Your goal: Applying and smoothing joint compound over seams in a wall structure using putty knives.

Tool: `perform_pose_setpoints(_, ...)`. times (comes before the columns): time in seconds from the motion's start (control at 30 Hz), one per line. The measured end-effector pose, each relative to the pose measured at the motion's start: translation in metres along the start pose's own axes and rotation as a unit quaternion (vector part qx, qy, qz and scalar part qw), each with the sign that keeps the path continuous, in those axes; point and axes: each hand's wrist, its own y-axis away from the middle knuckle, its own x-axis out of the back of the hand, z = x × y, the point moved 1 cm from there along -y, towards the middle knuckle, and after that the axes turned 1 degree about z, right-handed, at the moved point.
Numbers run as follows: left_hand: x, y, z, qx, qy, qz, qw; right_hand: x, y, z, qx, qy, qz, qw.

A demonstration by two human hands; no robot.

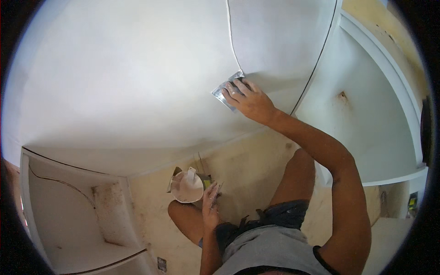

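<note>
On the white panel in front of me, my right hand [247, 100] presses a flat metal filling blade [221, 96], fingers closed over its back. The blade's upper corner meets the lower end of a raised white line of filler [230, 34], which runs up the panel. Lower down, my left hand [210, 204] is beside a round white tub [195, 195] by my left knee. Its fingers are close together around something thin seen edge-on, which I cannot make out. Pale paste [183, 187] lies in the tub, with a white piece [190, 175] standing in it.
An open white cabinet [75, 197] with a loose cable stands at the lower left. To the right is a white recessed unit [366, 105] with a stained hole. Green and brown packaging [174, 172] sits against the tub. The floor [156, 224] is beige and stained.
</note>
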Motion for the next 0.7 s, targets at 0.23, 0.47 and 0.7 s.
perform_pose_setpoints(0.23,0.003,-0.009,0.052,-0.004,-0.019,-0.010,1.000,-0.003,0.018,0.010,0.028,0.012,-0.075,0.997)
perform_pose_setpoints(0.47,0.000,0.009,0.046,0.061,0.057,0.012,0.996,0.106,-0.076,0.052,-0.344,-0.234,0.059,0.908)
perform_pose_setpoints(0.7,-0.008,0.000,0.041,0.069,0.106,-0.003,0.992,0.105,-0.185,0.117,-0.485,-0.008,0.210,0.849)
